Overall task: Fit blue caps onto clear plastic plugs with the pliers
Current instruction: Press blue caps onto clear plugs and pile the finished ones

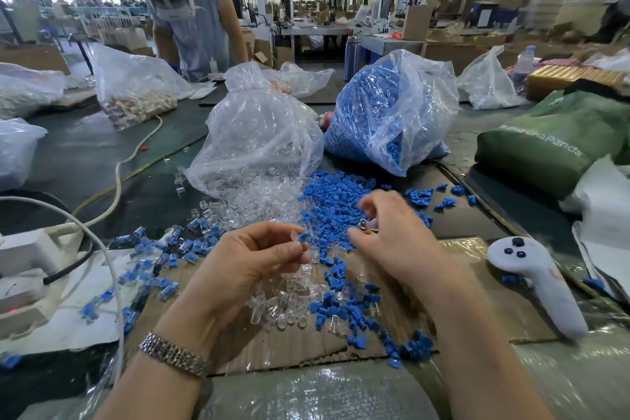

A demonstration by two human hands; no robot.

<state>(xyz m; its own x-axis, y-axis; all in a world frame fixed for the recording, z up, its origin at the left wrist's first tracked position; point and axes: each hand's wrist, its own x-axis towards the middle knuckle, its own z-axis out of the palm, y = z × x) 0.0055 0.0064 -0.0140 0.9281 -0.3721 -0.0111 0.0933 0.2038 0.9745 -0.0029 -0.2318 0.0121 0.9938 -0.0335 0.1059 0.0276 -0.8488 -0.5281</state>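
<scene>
My left hand [254, 257] pinches a clear plug with a blue cap [299, 238] at its fingertips, above the cardboard sheet [477, 286]. My right hand [392, 232] curls round the pliers [370, 227], whose small metal tip and red grip show under the fingers; the fingers are blurred. Loose blue caps [335, 201] lie heaped just beyond both hands. Loose clear plugs [272, 196] spill from their bag, and more clear plugs [289, 303] lie below my left hand. Assembled capped plugs [180, 245] are scattered to the left.
A clear bag of plugs [259, 133] and a bag of blue caps [392, 106] stand behind the piles. A white controller [535, 280] lies at right, near a green bag [559, 136]. White cables and a power strip [30, 249] lie at left. Another person [194, 14] works across the table.
</scene>
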